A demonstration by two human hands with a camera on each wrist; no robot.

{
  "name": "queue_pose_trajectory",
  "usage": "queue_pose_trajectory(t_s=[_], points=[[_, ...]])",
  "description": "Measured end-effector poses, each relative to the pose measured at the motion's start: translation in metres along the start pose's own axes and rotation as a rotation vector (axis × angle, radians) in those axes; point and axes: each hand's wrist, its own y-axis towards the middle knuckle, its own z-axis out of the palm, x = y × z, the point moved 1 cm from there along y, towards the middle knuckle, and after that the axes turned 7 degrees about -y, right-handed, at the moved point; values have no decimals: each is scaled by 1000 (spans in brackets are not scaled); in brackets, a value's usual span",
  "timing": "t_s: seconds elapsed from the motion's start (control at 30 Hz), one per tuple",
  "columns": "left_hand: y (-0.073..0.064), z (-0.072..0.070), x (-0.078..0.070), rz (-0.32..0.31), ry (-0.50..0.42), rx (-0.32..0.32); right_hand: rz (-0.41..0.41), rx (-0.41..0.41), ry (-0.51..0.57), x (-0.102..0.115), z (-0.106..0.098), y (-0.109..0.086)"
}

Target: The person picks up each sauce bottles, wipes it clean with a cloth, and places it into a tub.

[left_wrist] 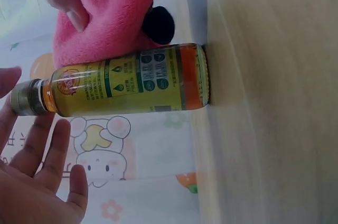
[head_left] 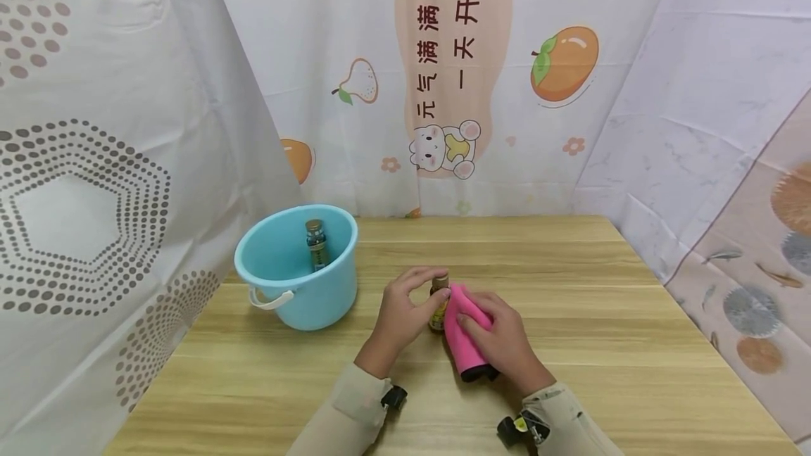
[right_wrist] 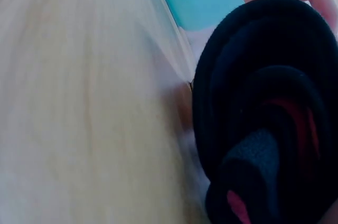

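Note:
A small glass bottle (left_wrist: 127,84) with a yellow-green label and gold cap (left_wrist: 27,98) stands upright on the table between the hands. My left hand (head_left: 402,312) holds it at the cap, with thumb and fingers on either side. In my right hand (head_left: 500,340) is a folded pink fuzzy cloth (head_left: 464,343), gripped with its side against the bottle. The black edge of the cloth (right_wrist: 264,28) faces the right wrist camera, its layers folded over each other. The cloth hides part of the bottle in the head view.
A light blue bucket (head_left: 319,301) with a white handle (head_left: 272,301) stands on the wooden table (head_left: 602,343) to the left. Inside it leans another capped bottle (head_left: 318,248). Printed curtains (head_left: 355,139) hang behind the table and at both sides.

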Motion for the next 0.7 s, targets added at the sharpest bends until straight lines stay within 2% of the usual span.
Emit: queue_pose_trajectory(t_s=[0.17, 0.4, 0.5, 0.7], points=[[0, -1, -2, -56, -3, -3, 46, 43, -37, -1, 0, 0], [0, 0, -2, -77, -16, -21, 80, 101, -71, -2, -1, 1], [0, 0, -2, -75, -5, -26, 99, 125, -93, -2, -1, 1], [0, 1, -2, -26, 50, -41, 110, 137, -105, -1, 0, 1]])
